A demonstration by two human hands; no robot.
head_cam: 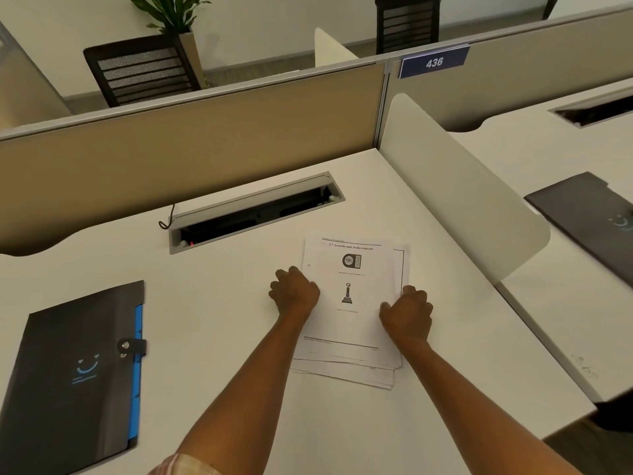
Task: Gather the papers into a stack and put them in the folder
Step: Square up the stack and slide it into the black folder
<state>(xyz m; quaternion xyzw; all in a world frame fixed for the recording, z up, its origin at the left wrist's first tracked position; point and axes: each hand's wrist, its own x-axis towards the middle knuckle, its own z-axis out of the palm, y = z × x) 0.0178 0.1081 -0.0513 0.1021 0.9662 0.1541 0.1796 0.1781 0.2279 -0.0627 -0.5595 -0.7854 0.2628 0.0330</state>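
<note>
A loose stack of white printed papers [349,323] lies on the white desk [222,303], its sheets fanned unevenly at the near edge and right side. The top sheet shows a heading and two small pictures. My left hand [294,291] presses against the stack's left edge with curled fingers. On the right edge my right hand [407,311] does the same, fingers curled over the paper's border. A dark grey folder [68,378] with a blue edge, a snap strap and a blue smile logo lies shut at the desk's near left, well apart from both hands.
A grey cable tray [253,210] with a raised lid is sunk into the desk behind the papers. A white divider [455,186] stands to the right; a second dark folder [589,207] lies on the desk beyond it. A beige partition [188,138] closes the back.
</note>
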